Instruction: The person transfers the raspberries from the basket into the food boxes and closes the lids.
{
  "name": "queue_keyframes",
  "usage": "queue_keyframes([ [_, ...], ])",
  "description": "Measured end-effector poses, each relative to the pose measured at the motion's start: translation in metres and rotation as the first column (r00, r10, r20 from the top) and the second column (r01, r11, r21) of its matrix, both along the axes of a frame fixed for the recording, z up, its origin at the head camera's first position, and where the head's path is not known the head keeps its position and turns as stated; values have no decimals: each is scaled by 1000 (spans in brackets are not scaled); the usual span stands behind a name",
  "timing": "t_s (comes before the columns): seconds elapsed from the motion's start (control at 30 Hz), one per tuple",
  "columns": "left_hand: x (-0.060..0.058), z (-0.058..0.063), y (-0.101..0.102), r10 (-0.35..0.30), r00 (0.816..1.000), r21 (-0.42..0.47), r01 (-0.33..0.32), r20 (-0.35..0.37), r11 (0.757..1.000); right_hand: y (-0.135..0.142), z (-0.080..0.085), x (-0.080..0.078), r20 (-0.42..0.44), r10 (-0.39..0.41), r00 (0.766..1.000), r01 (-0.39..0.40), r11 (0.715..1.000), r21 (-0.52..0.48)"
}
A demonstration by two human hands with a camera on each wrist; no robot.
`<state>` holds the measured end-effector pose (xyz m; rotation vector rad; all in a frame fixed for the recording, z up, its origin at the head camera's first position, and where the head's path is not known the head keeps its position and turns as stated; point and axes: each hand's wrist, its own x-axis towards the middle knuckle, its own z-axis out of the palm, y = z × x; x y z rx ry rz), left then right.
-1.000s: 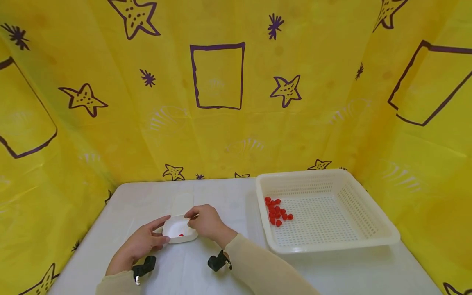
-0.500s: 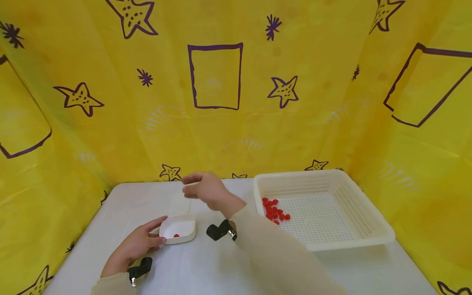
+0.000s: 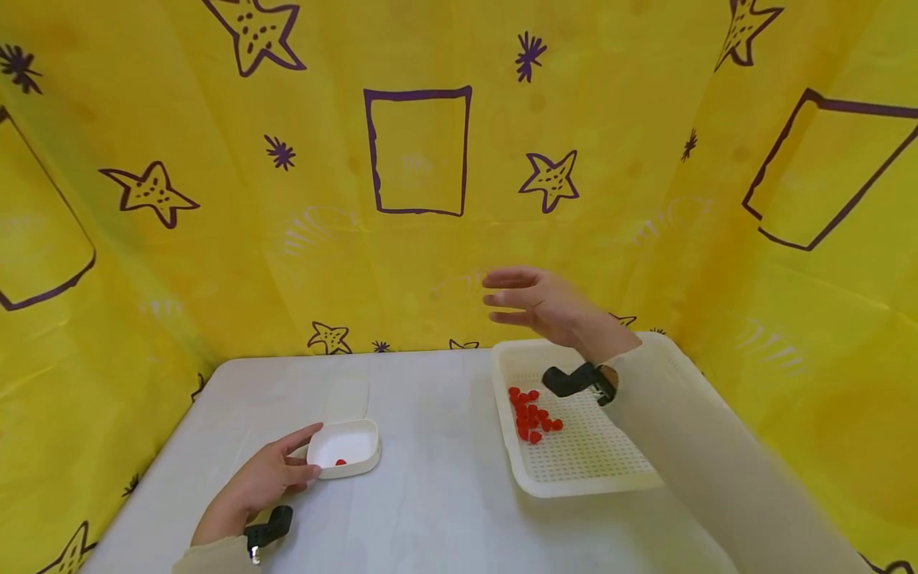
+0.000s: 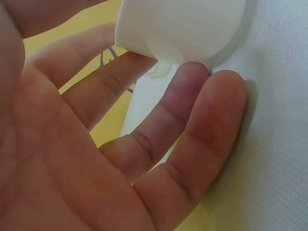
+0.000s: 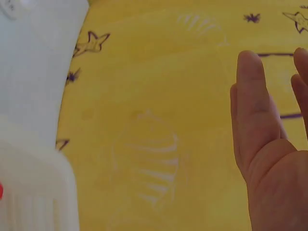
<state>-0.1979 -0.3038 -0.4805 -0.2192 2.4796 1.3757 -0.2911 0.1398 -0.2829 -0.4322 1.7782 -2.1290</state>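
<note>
A small white box stands on the table with its pale lid laid back behind it. One small red piece lies inside, too small to tell its kind. My left hand grips the box's left end between thumb and fingers; in the left wrist view the box meets the fingertips. Raised above the basket's far left part, my right hand has its fingers spread and holds nothing. The right wrist view shows this hand with straight fingers.
A white perforated basket stands on the right of the white table. Several red pieces are heaped at its left side. A yellow patterned curtain surrounds the table at the back and sides.
My right hand has left the box area, risen, and moved right to above the basket. My left hand keeps its grip on the box. The red piece remains inside the box.
</note>
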Motion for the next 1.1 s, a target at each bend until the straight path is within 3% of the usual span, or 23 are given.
queue_keyframes([
  [0.17, 0, 2, 0, -6, 1000, -4, 6, -1, 1000, 61, -20, 1, -1, -15, 1000, 15, 997, 72],
  [0.5, 1, 3, 1, -9, 1000, 6, 9, 10, 1000, 124, -100, 2, 114, 56, 992, -90, 943, 322],
  [0.73, 0, 1, 1, -19, 1000, -11, 19, -4, 1000, 134, -135, -1, 184, 113, 977, -180, 894, 410],
  [0.97, 0, 0, 2, -3, 1000, -15, 3, -16, 1000, 124, -165, -2, 254, 131, 958, -250, 816, 522],
  [1.1, 0, -1, 2, 1, 1000, -17, -1, -12, 1000, 118, -174, -1, 246, 138, 959, -261, 767, 585],
])
